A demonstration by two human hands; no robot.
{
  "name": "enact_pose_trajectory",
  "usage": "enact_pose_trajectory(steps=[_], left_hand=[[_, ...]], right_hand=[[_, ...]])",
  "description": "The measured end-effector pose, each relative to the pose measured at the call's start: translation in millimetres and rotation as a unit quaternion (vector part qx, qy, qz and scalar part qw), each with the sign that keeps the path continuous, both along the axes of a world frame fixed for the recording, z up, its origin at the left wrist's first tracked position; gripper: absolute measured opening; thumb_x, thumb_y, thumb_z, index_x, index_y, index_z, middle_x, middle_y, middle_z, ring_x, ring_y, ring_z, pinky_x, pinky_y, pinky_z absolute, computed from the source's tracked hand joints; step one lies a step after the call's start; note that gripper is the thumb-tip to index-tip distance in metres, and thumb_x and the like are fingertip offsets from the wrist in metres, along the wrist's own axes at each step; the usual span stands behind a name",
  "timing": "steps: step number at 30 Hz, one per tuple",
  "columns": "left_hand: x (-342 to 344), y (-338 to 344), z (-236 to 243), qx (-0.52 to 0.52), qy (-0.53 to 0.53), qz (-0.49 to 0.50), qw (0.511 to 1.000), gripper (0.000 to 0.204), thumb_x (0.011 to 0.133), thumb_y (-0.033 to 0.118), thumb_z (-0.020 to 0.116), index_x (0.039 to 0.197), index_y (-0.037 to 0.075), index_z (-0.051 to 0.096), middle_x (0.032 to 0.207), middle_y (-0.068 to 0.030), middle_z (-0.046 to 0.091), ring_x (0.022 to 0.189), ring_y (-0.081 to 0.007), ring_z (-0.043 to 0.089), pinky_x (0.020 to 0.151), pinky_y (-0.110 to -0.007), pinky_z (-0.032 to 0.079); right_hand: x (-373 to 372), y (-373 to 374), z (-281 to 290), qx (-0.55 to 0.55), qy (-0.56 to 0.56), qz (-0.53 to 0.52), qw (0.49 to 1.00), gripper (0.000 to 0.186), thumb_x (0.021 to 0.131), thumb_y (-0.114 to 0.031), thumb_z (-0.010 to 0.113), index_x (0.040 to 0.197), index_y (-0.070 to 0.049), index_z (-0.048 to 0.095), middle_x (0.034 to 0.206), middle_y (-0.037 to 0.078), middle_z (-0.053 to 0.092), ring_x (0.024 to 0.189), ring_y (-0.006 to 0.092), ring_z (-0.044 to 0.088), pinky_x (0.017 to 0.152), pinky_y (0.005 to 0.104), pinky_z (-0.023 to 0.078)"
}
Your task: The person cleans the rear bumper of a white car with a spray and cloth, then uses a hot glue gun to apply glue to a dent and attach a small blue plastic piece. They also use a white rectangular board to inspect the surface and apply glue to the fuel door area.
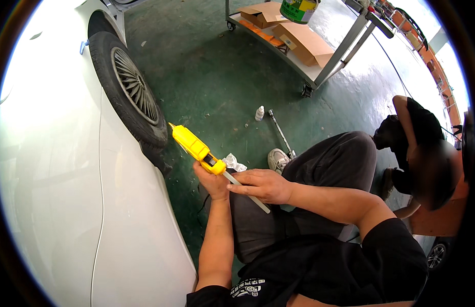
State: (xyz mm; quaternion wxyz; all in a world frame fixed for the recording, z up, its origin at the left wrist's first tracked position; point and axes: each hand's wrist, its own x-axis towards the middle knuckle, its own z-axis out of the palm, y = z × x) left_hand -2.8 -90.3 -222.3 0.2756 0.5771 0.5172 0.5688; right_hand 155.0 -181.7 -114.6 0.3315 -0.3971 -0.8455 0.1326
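Observation:
A yellow hot glue gun [189,141] points up and left, its nozzle close to the tyre of a car wheel [138,87]. My left hand [212,183] is closed round its handle from below; the trigger is hidden. From the gun's rear sticks a long whitish glue stick [259,204]. My right hand [264,185] lies over that stick just behind the gun, thumb and fingers closed on it. Crumpled white paper [234,162] shows just beyond my hands. A small light-blue tab [83,47] juts from the white car body [53,169] near the wheel arch.
On the green floor lie a small white bottle [259,113] and a long-handled metal wrench [281,132] near my shoe [278,159]. A wheeled cart [324,71] beyond carries cardboard boxes [304,43] and a green-yellow can [298,11]. Another person [424,123] crouches at the right.

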Motion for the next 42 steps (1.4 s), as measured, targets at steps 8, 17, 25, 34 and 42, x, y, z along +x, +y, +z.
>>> enact_pose_trajectory(steps=[8, 17, 25, 34, 42], left_hand=[[-1, 0, 3, -0.04, -0.032, -0.033, 0.998, 0.038, 0.087, 0.008, 0.07, 0.12, 0.002, 0.051, 0.094, -0.0114, 0.059, 0.083, -0.0272, 0.06, 0.077, -0.038, 0.051], [-13, 18, -5, -0.129, 0.032, -0.008, 0.991, 0.034, 0.085, 0.01, 0.072, 0.113, -0.003, 0.057, 0.1, -0.0189, 0.068, 0.091, -0.0321, 0.068, 0.082, -0.04, 0.052], [-77, 41, -68, -0.383, 0.18, 0.021, 0.906, 0.043, 0.083, 0.018, 0.081, 0.11, -0.009, 0.06, 0.105, -0.0262, 0.07, 0.103, -0.0417, 0.07, 0.088, -0.045, 0.053], [-138, -2, -209, -0.395, 0.103, 0.115, 0.906, 0.074, 0.084, 0.011, 0.084, 0.14, -0.01, 0.042, 0.143, -0.0291, 0.049, 0.129, -0.0392, 0.055, 0.106, -0.042, 0.045], [-125, -33, -223, -0.478, -0.129, 0.077, 0.866, 0.075, 0.086, 0.007, 0.078, 0.149, -0.003, 0.039, 0.145, -0.0205, 0.054, 0.129, -0.0312, 0.057, 0.11, -0.039, 0.044]], right_hand=[[-1, 2, 2, 0.012, -0.004, -0.003, 1.0, 0.062, 0.085, -0.003, 0.07, 0.143, -0.017, 0.057, 0.138, 0.01, 0.06, 0.116, 0.0301, 0.066, 0.092, 0.0378, 0.056], [0, 3, 1, -0.076, 0.007, -0.042, 0.996, 0.068, 0.086, 0.0, 0.064, 0.15, -0.015, 0.049, 0.133, 0.012, 0.062, 0.111, 0.0339, 0.064, 0.092, 0.0417, 0.055], [0, -9, -4, -0.243, 0.047, -0.171, 0.954, 0.06, 0.093, -0.004, 0.059, 0.151, -0.012, 0.047, 0.115, 0.014, 0.064, 0.102, 0.0338, 0.066, 0.088, 0.0434, 0.055], [8, -20, -21, -0.258, 0.002, -0.151, 0.954, 0.053, 0.094, -0.014, 0.059, 0.147, -0.014, 0.051, 0.101, 0.014, 0.064, 0.094, 0.0354, 0.066, 0.081, 0.0461, 0.055], [8, -31, -25, -0.284, -0.037, -0.155, 0.945, 0.053, 0.094, -0.014, 0.06, 0.146, -0.016, 0.052, 0.104, 0.013, 0.065, 0.093, 0.035, 0.067, 0.08, 0.0451, 0.055]])
